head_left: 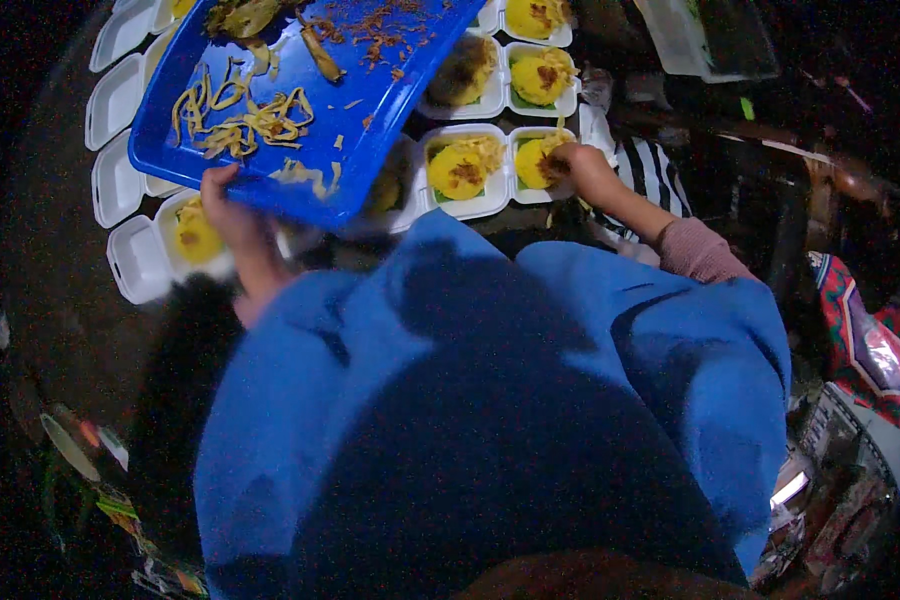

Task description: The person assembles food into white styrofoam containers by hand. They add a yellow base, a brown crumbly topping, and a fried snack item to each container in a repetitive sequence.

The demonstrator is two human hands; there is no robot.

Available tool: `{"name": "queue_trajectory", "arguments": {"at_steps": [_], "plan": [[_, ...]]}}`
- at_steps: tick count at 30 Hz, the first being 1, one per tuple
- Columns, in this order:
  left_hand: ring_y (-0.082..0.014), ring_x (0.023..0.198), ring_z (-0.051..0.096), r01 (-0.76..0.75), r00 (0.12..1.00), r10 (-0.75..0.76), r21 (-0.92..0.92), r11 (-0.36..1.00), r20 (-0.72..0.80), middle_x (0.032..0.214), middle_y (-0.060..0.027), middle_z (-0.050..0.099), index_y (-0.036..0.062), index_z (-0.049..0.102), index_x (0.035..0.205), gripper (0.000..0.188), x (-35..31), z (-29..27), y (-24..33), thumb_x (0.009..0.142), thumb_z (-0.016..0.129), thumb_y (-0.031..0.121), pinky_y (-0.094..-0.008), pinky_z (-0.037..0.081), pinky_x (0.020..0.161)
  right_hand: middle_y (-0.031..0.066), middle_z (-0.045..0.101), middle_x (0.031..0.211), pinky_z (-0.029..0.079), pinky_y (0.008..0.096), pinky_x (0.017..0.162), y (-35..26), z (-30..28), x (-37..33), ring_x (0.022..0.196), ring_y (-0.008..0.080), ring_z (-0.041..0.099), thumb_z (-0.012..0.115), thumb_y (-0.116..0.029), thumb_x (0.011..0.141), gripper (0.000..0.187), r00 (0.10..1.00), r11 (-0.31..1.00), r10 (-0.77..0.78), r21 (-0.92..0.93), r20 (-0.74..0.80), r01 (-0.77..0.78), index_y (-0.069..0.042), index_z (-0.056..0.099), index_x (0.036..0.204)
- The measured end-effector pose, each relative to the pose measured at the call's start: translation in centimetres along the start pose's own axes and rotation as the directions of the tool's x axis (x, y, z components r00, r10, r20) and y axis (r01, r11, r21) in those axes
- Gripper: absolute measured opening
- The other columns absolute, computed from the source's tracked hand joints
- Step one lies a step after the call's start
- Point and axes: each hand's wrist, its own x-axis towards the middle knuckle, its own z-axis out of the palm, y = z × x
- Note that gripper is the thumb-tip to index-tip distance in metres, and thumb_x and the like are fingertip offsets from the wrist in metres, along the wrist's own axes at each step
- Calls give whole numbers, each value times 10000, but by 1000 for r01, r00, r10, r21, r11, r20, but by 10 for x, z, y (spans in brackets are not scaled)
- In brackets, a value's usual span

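Observation:
My left hand [235, 215] grips the near left corner of a blue plastic tray [365, 135], held tilted above the foam boxes. On the tray lie pale yellow strips [260, 122], brown shreds [382, 35] and a few larger limp pieces at the far side. My right hand [588, 172] is at the right edge of a yellow rice mound [530, 163] topped with brown shreds. Its fingers are pinched together, and whatever they hold is hidden. That mound sits in a white foam box [542, 194] on a green leaf.
Several open foam boxes with topped yellow rice, such as this box [465, 208], stand in rows ahead and partly under the tray. Opened lids [138, 262] line the left. A translucent container [705, 45] is at the far right. Striped black-and-white cloth [650, 175] lies near my right wrist.

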Motion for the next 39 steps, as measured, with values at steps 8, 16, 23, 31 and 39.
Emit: {"name": "queue_trajectory", "arguments": {"at_steps": [8,16,23,31,39], "plan": [[-236,763,506,-53,990,56,27,998,-131,813,-94,507,19,465,880,336,4,-19,3,585,479,180,-341,419,699,169,559,714,442,394,605,4,-5,15,680,312,550,548,-217,677,186,990,997,74,14,116,-76,-60,571,775],[-203,752,515,-100,995,100,-36,994,-8,804,-71,516,27,472,871,289,-1,-16,4,614,468,159,-322,431,677,145,566,688,444,384,602,-15,-30,6,643,295,553,560,-186,647,161,997,997,72,19,24,-72,-64,584,749],[-198,729,516,-94,995,94,12,995,-30,777,-61,510,47,487,807,217,1,-32,-7,629,466,170,-307,433,666,131,569,643,435,276,539,-50,-90,51,567,157,565,603,-147,660,156,987,992,77,110,-138,-62,-25,587,756],[-202,769,508,-1,1000,2,-60,998,18,838,-89,517,26,490,808,234,1,-13,-12,621,458,163,-304,414,702,106,565,791,449,298,617,-146,-151,150,669,215,564,539,-69,700,182,791,915,-385,-85,-476,394,-41,549,880],[-199,755,503,35,999,-35,-7,999,-32,813,-84,519,10,494,822,251,-14,-3,0,622,448,154,-297,401,717,114,486,813,427,374,625,-170,-102,175,758,293,497,516,-163,720,154,812,909,-404,-91,-421,406,-45,542,816]]}}
